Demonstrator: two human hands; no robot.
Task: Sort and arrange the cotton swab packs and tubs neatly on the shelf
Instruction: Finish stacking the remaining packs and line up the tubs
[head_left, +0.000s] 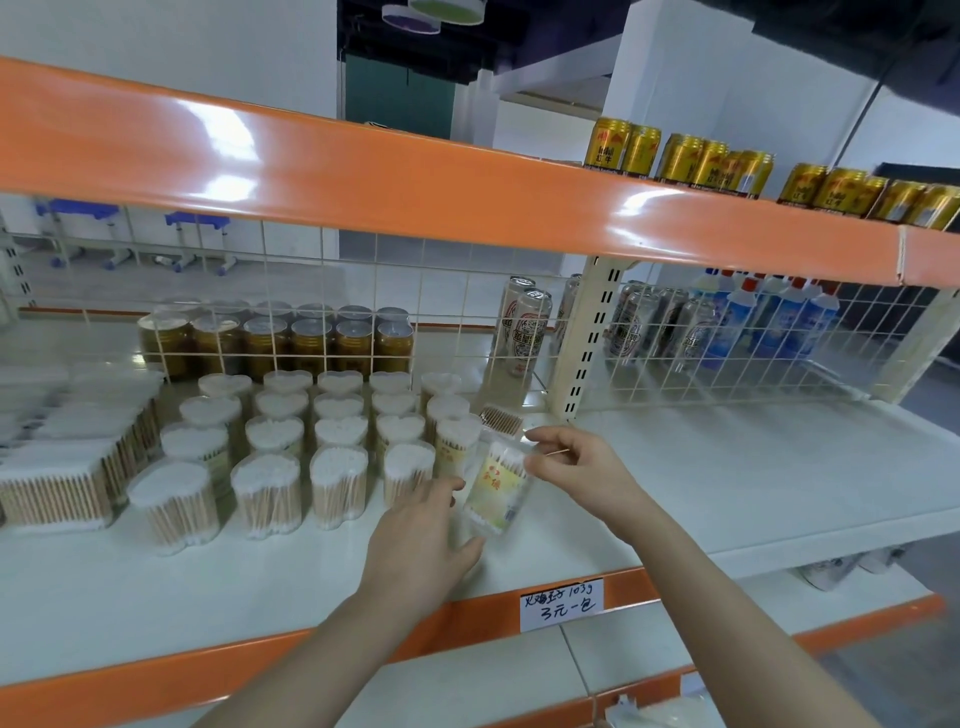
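Both bare forearms reach forward, the left hand curling low around a pack's bottom end while the right hand pinches its top.

Bright, even overhead light. White glare patches on the orange rail. Soft short shadows under the tubs. Wide-angle bending toward the edges; packs left of the tubs blurred.

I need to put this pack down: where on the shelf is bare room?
Bare shelf lies right of the right hand, from the wire grid to the front edge. A bare strip runs before the tubs. Left is crowded: tubs in close rows, stacked packs beside them.
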